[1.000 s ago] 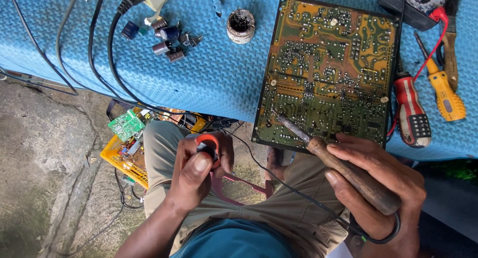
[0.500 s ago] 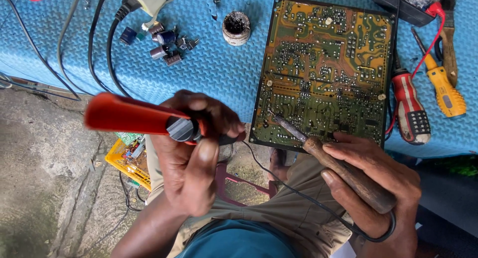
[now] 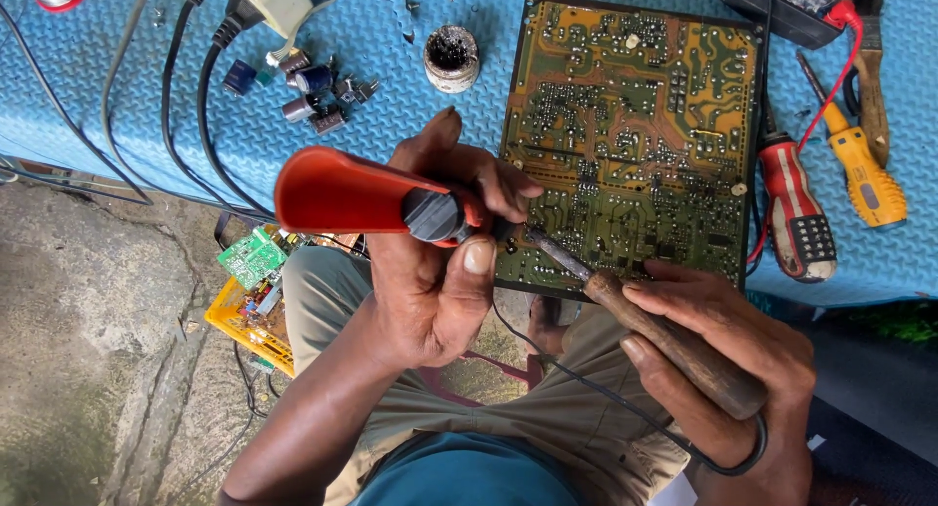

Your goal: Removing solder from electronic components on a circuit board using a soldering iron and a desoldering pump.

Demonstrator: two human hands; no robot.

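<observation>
1. My left hand (image 3: 435, 272) has its fingers clenched round a red desoldering pump (image 3: 362, 195), which lies crosswise with its dark nozzle end pointing right, at the near left edge of the circuit board (image 3: 635, 135).
2. My right hand (image 3: 728, 355) grips the wooden handle of a soldering iron (image 3: 645, 316), fingers wrapped tight; the metal tip slants up and left and meets the board just beside the pump's nozzle.
3. The circuit board lies solder side up on the blue bench (image 3: 176, 96), its near edge reaching the bench's rim above my lap.
4. My left fingers and the pump hide the board's near left corner.
5. Right of the board lie a red and black screwdriver (image 3: 796, 213) and a yellow screwdriver (image 3: 860, 169), with a red lead (image 3: 831, 86) running between them.
6. Far left of the board stands a small round tin (image 3: 451, 59), and further left lies a cluster of loose capacitors (image 3: 308, 91).
7. Black cables (image 3: 200, 125) trail over the bench's left part.
8. Down on the floor to the left sits a yellow tray (image 3: 244, 320) with a small green board (image 3: 251, 257).
9. The iron's black cord (image 3: 586, 384) loops over my lap.
</observation>
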